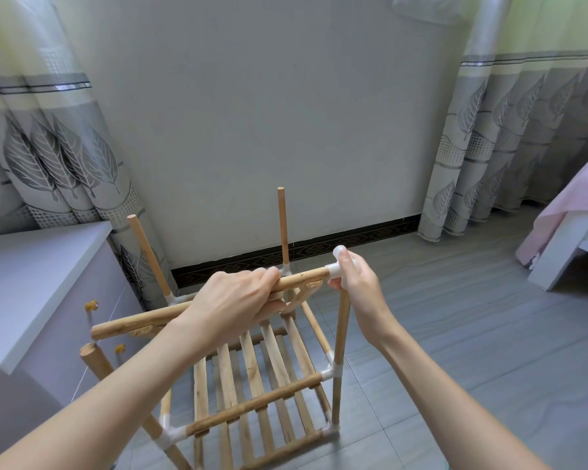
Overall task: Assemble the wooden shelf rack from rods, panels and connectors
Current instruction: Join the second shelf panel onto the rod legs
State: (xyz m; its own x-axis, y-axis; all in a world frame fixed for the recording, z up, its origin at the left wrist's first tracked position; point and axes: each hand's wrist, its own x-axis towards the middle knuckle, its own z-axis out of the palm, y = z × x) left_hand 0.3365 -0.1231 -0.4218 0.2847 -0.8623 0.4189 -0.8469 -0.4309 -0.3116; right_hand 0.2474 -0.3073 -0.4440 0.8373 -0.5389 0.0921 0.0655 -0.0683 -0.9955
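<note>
A partly built wooden rack (258, 398) stands on the floor, with two slatted shelves joined by white corner connectors. Four upright rods rise from it: far left (148, 254), far right (283, 225), near left (95, 362) and near right (341, 329). My left hand (231, 308) grips the front rail of a third slatted panel (140, 322), held tilted above the rack. My right hand (357, 286) pinches a white connector (335, 270) fitted on the rail's right end, just above the near right upright's top. The panel's slats are mostly hidden behind my left hand.
A white cabinet (31, 283) with small yellow knobs stands close on the left. A grey wall with a dark skirting board is straight ahead, curtains on both sides. A bed corner with pink cover (571, 232) sits at the right. Grey tiled floor lies to the right of the rack.
</note>
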